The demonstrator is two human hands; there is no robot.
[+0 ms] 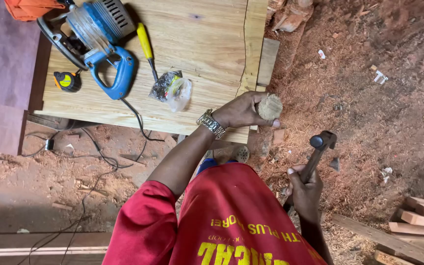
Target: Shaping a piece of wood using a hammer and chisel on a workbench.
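Single head-worn view, looking steeply down, close over the plywood board [197,44] and sawdust-strewn ground [369,108]

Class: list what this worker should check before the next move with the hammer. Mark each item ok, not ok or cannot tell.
1. Right hand closed around hammer handle: ok.
2. Left hand holds wood piece firmly: ok.
3. Hammer apart from wood piece: ok.
4. Left fingers off the piece's rim: not ok, they wrap it.
5. Saw lying on board, away from both hands: ok.
6. Hammer head tight on handle: cannot tell.
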